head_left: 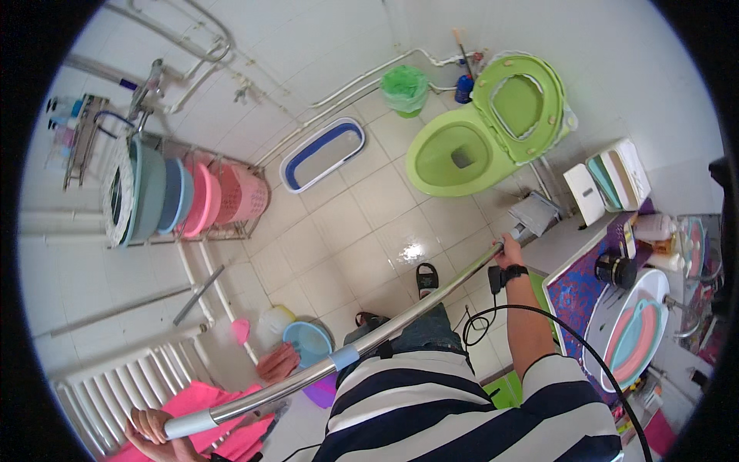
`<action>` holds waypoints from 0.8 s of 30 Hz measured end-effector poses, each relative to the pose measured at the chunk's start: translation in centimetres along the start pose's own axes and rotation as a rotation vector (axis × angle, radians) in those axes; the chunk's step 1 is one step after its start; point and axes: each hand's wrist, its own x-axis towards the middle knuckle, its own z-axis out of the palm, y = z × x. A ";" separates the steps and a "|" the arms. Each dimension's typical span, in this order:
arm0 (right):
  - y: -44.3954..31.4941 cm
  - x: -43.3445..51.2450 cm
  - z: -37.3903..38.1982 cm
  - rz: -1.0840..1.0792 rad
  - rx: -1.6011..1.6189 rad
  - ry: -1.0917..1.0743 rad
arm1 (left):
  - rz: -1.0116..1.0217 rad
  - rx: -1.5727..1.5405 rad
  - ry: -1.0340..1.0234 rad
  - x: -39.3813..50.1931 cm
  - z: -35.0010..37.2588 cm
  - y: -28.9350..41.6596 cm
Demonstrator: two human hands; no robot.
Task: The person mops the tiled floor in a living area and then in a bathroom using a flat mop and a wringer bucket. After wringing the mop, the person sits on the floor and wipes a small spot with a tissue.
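Note:
A long metal mop pole (288, 384) with light grey and blue plastic sleeves runs slantwise in front of my striped shirt. My left hand (151, 434) holds its grey end at the lower left, close to a bright pink cloth (196, 398). Further along, my right hand (508, 251) grips the pole near its other end, just below the joint. Beyond that hand, the flat grey mop head (537, 213) is raised beside the vanity cabinet, near the toilet. A wrist strap with a black cabled device (496, 280) sits on my right wrist.
A green toilet (502, 167) stands with its lid up beside a green-lined bin (404, 92). A white-and-blue collapsible basin (294, 185) rests on wet-looking floor tiles. Stacked basins (147, 196) fill a left wall rack. The washbasin (600, 369) is at right; a blue bucket (309, 343) stands left of my legs.

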 end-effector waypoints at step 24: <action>4.7 -1.7 0.9 -0.006 0.142 0.087 | -0.183 0.084 -0.234 -0.6 -1.0 -12.7</action>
